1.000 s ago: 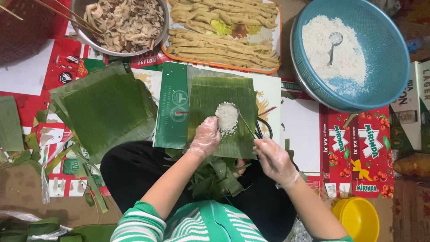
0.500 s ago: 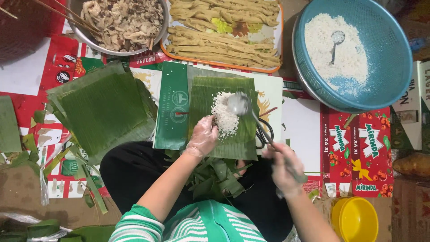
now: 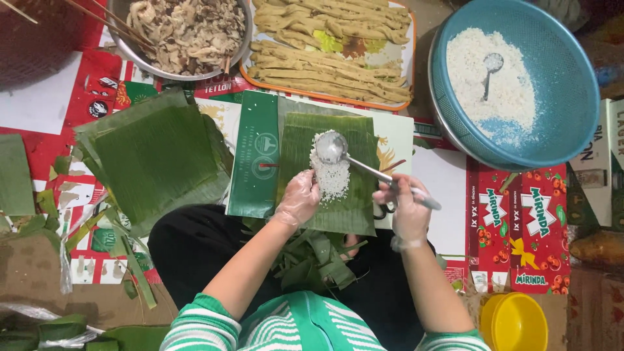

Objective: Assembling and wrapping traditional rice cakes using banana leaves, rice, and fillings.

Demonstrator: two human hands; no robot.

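Step in hand, judged from the layout: spreading rice onto a leaf wrapper. Next move calls for a level ladle, a steady leaf, and rice kept clear of the leaf edges.

Near field:
- Left hand, gloved, fingers loosely spread, pressed flat on the banana leaf at the lower left edge of the rice mound. Nothing gripped.
- Right hand, gloved, closed around the handle of the metal ladle; bowl of the ladle on top of the mound, ahead of the left hand.
- Leaf trimmings in the lap, just behind both hands. Count not determinable.

Middle field:
- Stack of banana leaves, well to the left of the left hand. Count of sheets not determinable.
- Green flat sheet under the working leaf, just left of the left hand. One.

Far field:
- Blue basket with rice, beyond and right of the right hand. One; one spoon inside.
- Tray of yellow strips, straight ahead. One.
- Metal bowl of shredded filling, ahead and left. One.
- Yellow tub, right of the right forearm. One.

Ladles in hand: one. Working leaves under the hands: one visible.
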